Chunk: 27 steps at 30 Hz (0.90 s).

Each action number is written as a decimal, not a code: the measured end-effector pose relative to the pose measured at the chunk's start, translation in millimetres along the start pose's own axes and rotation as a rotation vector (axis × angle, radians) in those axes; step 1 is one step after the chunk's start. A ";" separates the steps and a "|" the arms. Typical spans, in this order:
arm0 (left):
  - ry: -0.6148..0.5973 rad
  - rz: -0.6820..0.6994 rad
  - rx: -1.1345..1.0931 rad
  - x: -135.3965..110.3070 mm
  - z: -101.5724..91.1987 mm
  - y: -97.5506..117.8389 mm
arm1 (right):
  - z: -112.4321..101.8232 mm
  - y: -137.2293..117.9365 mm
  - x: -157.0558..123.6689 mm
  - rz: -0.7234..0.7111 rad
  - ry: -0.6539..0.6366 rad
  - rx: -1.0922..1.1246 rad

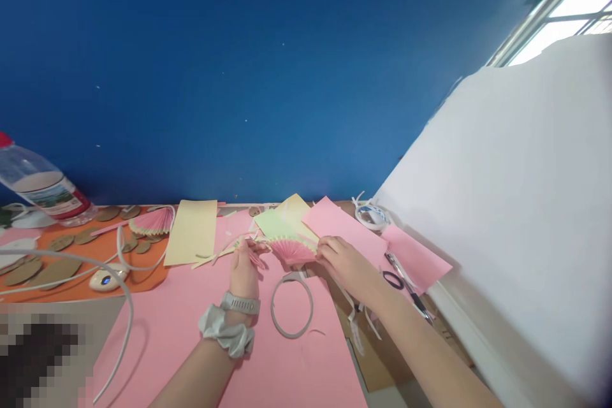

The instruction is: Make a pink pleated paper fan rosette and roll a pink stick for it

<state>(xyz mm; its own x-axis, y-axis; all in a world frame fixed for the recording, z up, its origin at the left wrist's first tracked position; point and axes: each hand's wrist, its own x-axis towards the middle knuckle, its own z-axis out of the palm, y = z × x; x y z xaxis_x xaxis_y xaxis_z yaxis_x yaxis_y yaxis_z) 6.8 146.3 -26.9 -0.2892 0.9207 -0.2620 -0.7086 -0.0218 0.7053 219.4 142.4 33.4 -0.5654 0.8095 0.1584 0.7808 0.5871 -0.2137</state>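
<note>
A small pleated paper fan (291,250), pink with a pale yellow-green edge, is spread out between my two hands. My left hand (246,261), with a watch and a grey-green scrunchie at the wrist, pinches its left end, where a folded pink strip (257,259) also shows by the fingers. At the fan's right end the fingers of my right hand (343,261) are closed on its edge. Just below lies a grey-white ring (291,306), probably a roll of tape, on a large pink sheet (291,376).
Yellow paper (192,233), a green sheet (273,223) and pink paper (342,229) lie behind the hands. On the left are another pink fan (153,222), brown discs (57,272), a white cable (130,306) and a bottle (48,188). A pen (408,287) and tape roll (371,217) are right.
</note>
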 end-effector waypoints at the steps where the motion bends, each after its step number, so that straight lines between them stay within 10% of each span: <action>1: -0.013 0.005 -0.002 -1.4 1.3 0.9 | 0.9 -5.0 -4.6 -0.009 0.005 -0.002; 11: -0.168 -0.088 -0.097 -10.3 12.2 2.2 | 18.4 -52.9 -59.6 0.023 0.041 0.057; 27: -0.185 -0.331 -0.237 -6.6 13.4 10.2 | 30.8 -70.3 -71.6 -0.277 -0.072 0.129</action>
<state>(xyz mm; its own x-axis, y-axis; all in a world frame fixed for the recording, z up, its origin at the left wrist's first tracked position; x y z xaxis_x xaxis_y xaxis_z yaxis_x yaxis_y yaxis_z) 10.1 145.2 -9.1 0.0823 0.9468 -0.3110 -0.8777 0.2166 0.4274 196.8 43.2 7.4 -0.7730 0.6140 0.1596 0.5568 0.7772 -0.2932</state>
